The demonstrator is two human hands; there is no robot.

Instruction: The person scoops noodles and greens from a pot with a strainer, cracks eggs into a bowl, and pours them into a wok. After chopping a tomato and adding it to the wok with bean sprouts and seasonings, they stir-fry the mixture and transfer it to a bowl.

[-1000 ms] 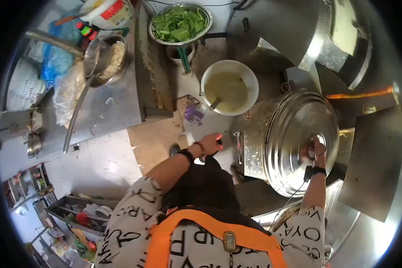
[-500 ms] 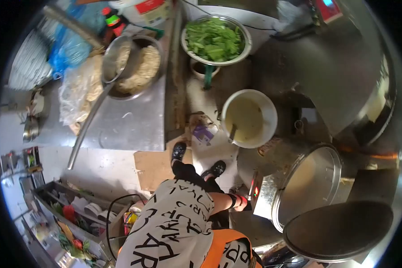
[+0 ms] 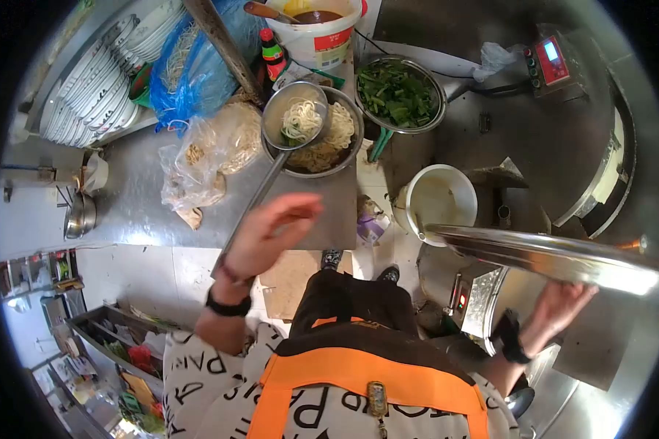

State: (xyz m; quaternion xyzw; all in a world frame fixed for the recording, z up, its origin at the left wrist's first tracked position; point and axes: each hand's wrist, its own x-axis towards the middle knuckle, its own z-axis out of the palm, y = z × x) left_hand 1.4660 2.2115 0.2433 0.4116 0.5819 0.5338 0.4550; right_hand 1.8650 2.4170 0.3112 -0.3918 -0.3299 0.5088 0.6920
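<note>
My right hand is under a large steel lid and holds it up, tilted, over the big steel pot at the lower right. Raised in front of me, my left hand has its fingers apart. It lies over the long handle of a strainer ladle but is not closed on it. The ladle holds noodles and some greens and rests on a steel bowl of noodles on the counter.
A steel counter carries plastic bags of noodles, a blue bag, a sauce bucket and stacked bowls. A bowl of greens, a white bucket and a scale stand beyond.
The lid has come off the pot and now hangs tilted above it in my right hand. My left hand rose from my hip to the ladle handle. The view swung left.
</note>
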